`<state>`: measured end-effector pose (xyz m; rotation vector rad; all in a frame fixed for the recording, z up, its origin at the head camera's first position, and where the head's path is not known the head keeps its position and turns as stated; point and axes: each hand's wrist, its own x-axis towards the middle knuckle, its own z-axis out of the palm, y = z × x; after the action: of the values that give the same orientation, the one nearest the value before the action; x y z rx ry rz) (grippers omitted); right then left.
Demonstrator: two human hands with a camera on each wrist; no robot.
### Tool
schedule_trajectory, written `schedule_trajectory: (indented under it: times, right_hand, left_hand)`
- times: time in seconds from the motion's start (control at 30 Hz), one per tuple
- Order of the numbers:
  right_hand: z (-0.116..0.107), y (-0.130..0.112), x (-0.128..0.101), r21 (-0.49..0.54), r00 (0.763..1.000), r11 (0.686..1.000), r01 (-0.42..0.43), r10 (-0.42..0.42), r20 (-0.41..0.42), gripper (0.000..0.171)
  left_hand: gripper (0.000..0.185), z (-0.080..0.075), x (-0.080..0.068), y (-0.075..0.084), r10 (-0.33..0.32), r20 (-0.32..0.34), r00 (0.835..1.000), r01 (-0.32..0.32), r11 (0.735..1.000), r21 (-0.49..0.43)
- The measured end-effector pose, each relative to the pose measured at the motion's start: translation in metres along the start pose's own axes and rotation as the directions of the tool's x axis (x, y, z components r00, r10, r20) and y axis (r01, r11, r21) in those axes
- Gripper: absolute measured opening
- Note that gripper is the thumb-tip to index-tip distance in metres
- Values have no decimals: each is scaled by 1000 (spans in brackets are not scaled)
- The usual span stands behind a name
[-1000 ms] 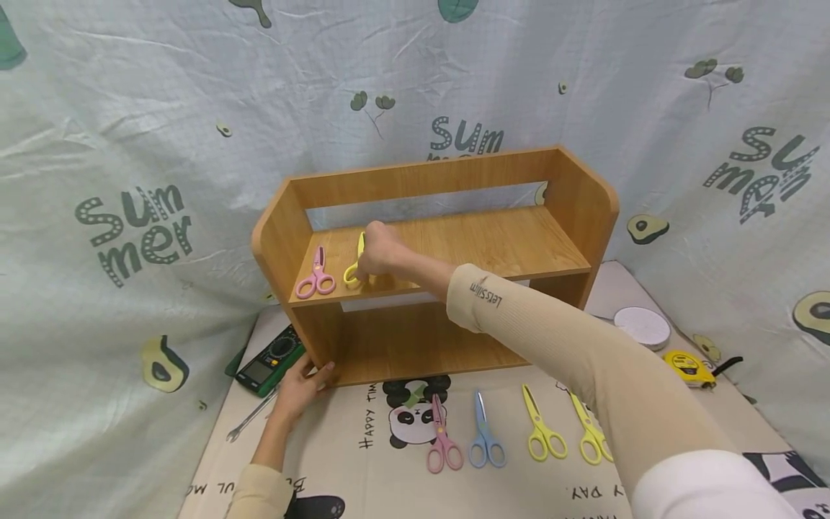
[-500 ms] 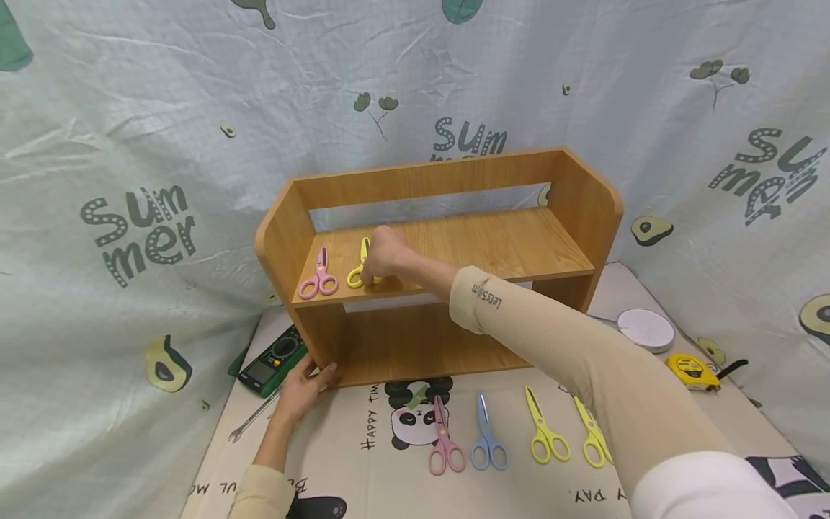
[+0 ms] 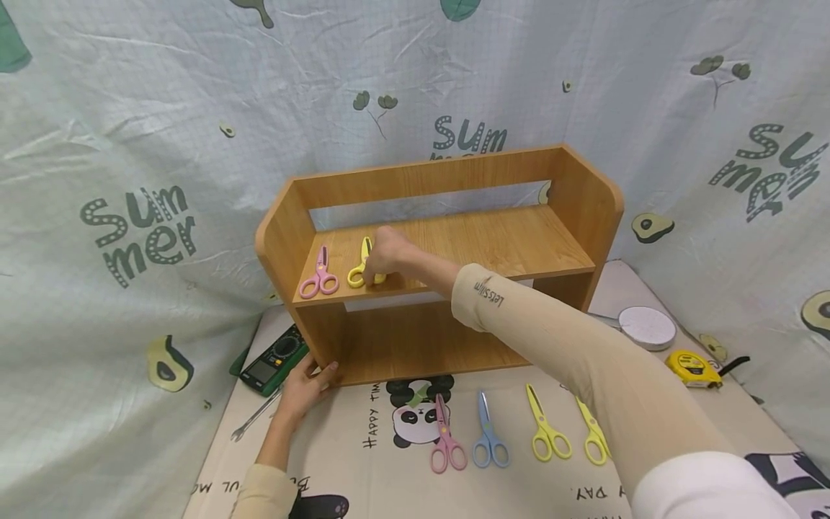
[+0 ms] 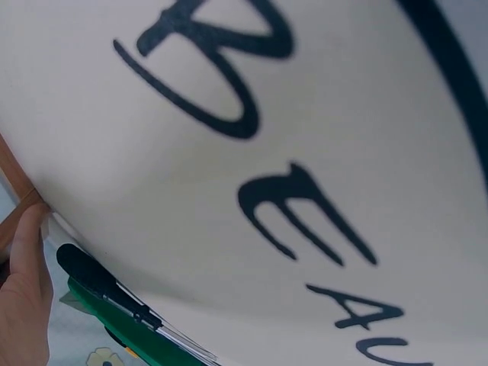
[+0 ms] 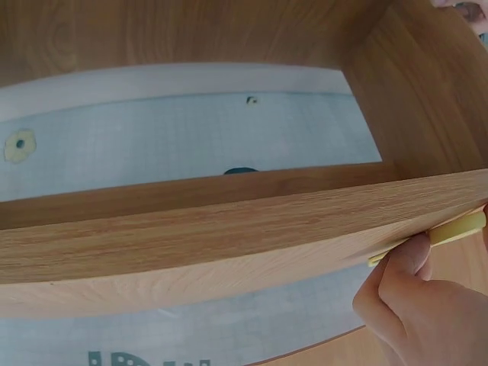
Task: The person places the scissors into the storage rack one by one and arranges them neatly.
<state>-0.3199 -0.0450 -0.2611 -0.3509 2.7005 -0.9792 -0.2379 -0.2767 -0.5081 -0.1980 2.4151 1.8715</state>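
Observation:
A wooden two-level shelf (image 3: 493, 173) stands on a printed mat. My right hand (image 3: 384, 257) reaches onto its upper board and holds a yellow pair of scissors (image 3: 359, 268) by the handles, the blades pointing back. A pink pair of scissors (image 3: 318, 274) lies just left of it on the same board. In the right wrist view the fingers (image 5: 408, 263) curl beside the yellow scissors (image 5: 450, 230) at the shelf (image 5: 229, 236) edge. My left hand (image 3: 306, 386) rests flat on the mat against the shelf's lower left corner, and its thumb (image 4: 23, 259) touches the wood.
On the mat in front lie a pink pair of scissors (image 3: 446, 440), a blue pair (image 3: 488, 436) and two yellow pairs (image 3: 546, 429) (image 3: 593, 436). A green multimeter (image 3: 272, 360) and a wrench (image 3: 253, 417) are at the left. A white round lid (image 3: 645, 326) and a yellow tape measure (image 3: 694, 367) are at the right.
My right hand has shifted slightly right and lowered the yellow scissors flatter onto the upper board. My left hand has stayed at the shelf's corner.

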Motion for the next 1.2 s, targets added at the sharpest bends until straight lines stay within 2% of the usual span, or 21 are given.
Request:
schedule_trajectory:
  times: [0.63,0.9,1.1,1.13,1.2]
  right_hand:
    - [1,1,-5,-23,1000,999,23,-23,-14,31]
    - [-2,6,-11,78,1000,997,26,-25,-13,33]
    - [-15,8,-25,145,998,988,56,-54,-12,51]
    - [-18,7,-29,151,998,986,65,-64,-14,51]
    - [-23,8,-40,167,997,983,83,-81,-19,36]
  left_hand:
    - [71,4,-1,0,-7,-15,1000,7,1000,29]
    - [73,4,-3,-2,3,-5,1000,-2,999,44]
    - [71,2,-3,0,12,1,1000,-12,1000,-8]
    - [71,1,-3,0,15,3,1000,-15,1000,-16]
    - [71,1,-2,0,19,3,1000,-19,1000,-18]
